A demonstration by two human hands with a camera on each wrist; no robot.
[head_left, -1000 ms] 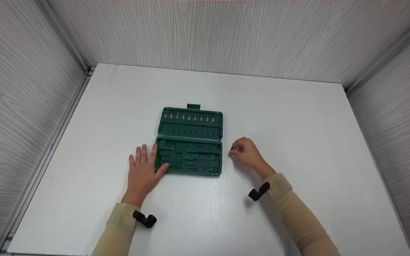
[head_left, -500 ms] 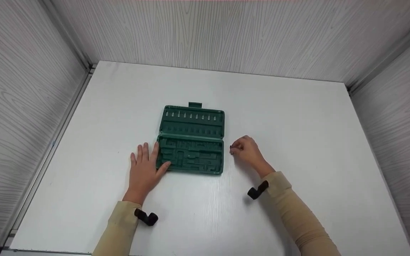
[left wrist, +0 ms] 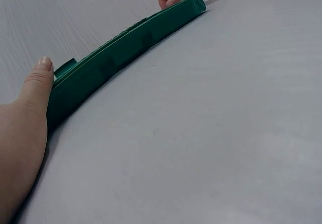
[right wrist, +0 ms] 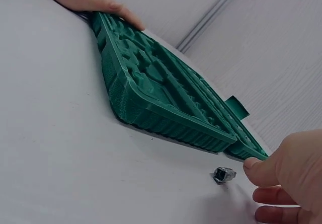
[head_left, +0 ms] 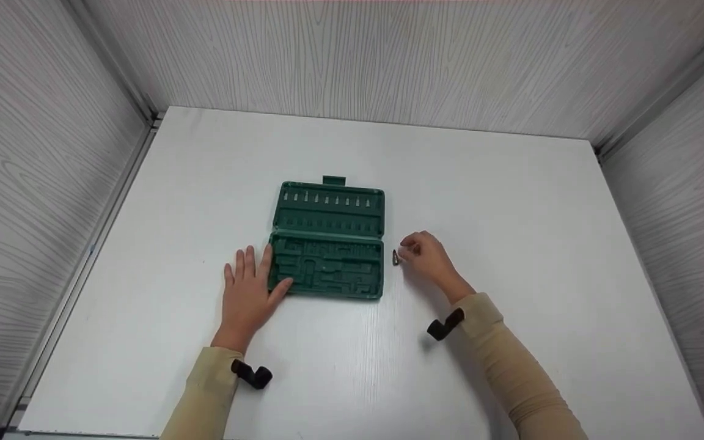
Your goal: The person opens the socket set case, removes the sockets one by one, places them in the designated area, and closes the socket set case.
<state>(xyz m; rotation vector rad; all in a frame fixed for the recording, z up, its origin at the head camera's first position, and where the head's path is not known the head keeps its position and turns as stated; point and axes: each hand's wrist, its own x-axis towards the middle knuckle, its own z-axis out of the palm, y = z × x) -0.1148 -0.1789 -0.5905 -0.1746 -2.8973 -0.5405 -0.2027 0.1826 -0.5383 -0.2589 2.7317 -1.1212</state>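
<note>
A green plastic tool case point(head_left: 327, 296) lies opened flat, its lid half point(head_left: 329, 211) away from me holding a row of small metal bits. My left hand point(head_left: 246, 302) rests with straight fingers at its left edge, thumb over the near rim. Just right of the case a small metal socket piece point(right wrist: 224, 174) lies on the table, a square hole in the end facing the right wrist view. My right hand point(head_left: 427, 260) is beside that piece, thumb and fingertips point(right wrist: 251, 163) apart from it, loosely curled and holding nothing.
The white table point(head_left: 327, 379) has grey wood-grain panels at the back point(head_left: 358, 61) and sides. The case's latch tab point(head_left: 334, 180) sticks out at its far edge. Moulded recesses fill the near half of the case.
My right hand has let go of the small metal socket piece and drawn slightly right, leaving it on the table. My left hand has stayed on the case.
</note>
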